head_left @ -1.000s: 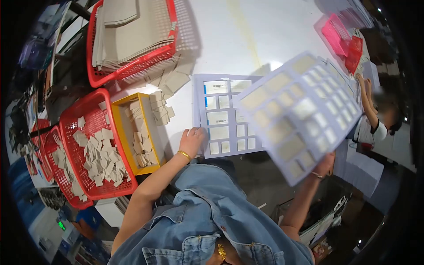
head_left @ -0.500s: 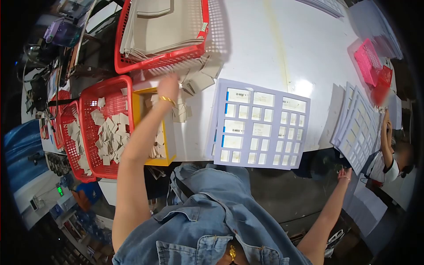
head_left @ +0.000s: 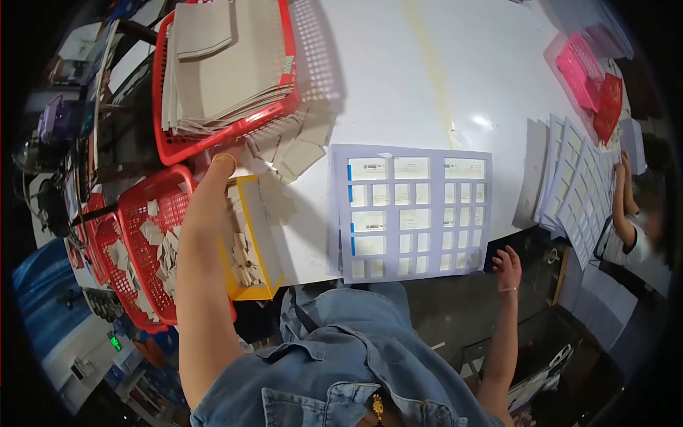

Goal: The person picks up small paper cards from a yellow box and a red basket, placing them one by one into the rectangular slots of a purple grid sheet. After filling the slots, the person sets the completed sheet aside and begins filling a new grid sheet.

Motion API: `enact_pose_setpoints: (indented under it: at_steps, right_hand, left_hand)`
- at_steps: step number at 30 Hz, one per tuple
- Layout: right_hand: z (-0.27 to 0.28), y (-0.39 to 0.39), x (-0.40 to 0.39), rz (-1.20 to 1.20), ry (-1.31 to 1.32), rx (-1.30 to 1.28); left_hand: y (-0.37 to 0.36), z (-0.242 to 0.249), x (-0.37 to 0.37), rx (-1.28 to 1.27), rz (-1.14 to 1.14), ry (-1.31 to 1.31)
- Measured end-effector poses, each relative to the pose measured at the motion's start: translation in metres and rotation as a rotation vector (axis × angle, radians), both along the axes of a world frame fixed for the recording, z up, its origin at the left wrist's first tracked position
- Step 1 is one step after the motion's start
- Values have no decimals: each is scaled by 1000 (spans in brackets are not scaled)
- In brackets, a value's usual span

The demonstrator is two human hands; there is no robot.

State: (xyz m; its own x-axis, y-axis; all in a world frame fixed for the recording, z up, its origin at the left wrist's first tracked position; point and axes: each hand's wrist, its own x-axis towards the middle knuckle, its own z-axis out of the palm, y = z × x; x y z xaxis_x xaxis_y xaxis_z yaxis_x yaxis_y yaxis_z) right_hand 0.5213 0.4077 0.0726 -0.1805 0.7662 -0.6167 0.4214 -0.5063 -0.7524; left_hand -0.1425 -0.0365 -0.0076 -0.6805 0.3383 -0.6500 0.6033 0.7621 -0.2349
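Note:
My left hand (head_left: 225, 165) is at the upper end of the yellow box (head_left: 274, 288), just below the large red basket (head_left: 206, 148); its fingers are hidden behind the wrist. Small beige card pieces (head_left: 245, 260) lie in the box, and more loose pieces (head_left: 299, 156) are on the table beside it. My right hand (head_left: 507, 267) hangs past the table's front edge, fingers apart and holding nothing. To its left lies a pale lilac sheet (head_left: 435, 213) with rectangular windows, on top of another sheet.
The large basket holds stacked beige boards (head_left: 242, 64). Two smaller red baskets (head_left: 181, 181) with card pieces stand at the left. At the right are more windowed sheets (head_left: 576, 188), a pink basket (head_left: 578, 71) and another person's arms (head_left: 623, 206).
My left hand has moved left from the loose pieces to the box's upper end. My right hand has moved left, away from the windowed sheets at the right. The view has shifted.

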Motion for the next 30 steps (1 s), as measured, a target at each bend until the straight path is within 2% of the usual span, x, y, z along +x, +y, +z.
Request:
enact_pose_setpoints:
  at_steps: [1,3,4,6,8,11,13,15,17,19,20,22,23,24,26,27,28,30]
  right_hand:
    - [-7,-7,-9,19,52,-8]
    - [-19,-23,-39,87,63,2]
    - [-20,-32,-54,173,123,-22]
    - [-21,-56,-93,338,151,-21]
    - [-10,-84,-138,499,189,-17]
    - [-37,-127,-175,750,406,37]
    - [2,-156,-215,840,367,66]
    - [34,-180,-248,726,487,53]
    - [34,-183,-256,651,601,66]
    - [13,-178,-258,617,706,106]
    - [14,-169,-255,601,658,65]
    - [18,-137,-236,565,550,-15]
    - [19,-121,-229,534,474,23]
    - [19,-100,-223,503,398,65]
    - [-13,-37,-206,459,261,369]
    - [-20,-2,-200,420,177,401]
    - [-27,30,-194,377,93,432]
    - [-50,81,-183,416,100,489]
  left_hand:
    - [-5,-8,2,-12,-79,84]
    - [-12,-10,0,37,-81,129]
    - [-16,-3,-5,93,-5,90]
    - [-16,21,0,95,-2,19]
    - [-17,66,12,-12,-150,-33]
    - [-2,136,61,118,-176,156]
    - [15,186,114,462,-151,256]
    - [26,197,167,1018,17,147]
    - [54,186,227,1317,641,-320]
    - [79,159,267,1446,717,-589]
    - [92,151,281,1501,727,-687]
    - [116,140,297,1430,704,-714]
    - [123,135,302,1391,696,-732]
    - [128,130,305,1364,594,-595]
    - [139,117,312,1297,381,-331]
    - [132,88,310,1295,219,-248]
    - [127,73,310,1219,173,-188]
    - [117,51,310,1069,86,-58]
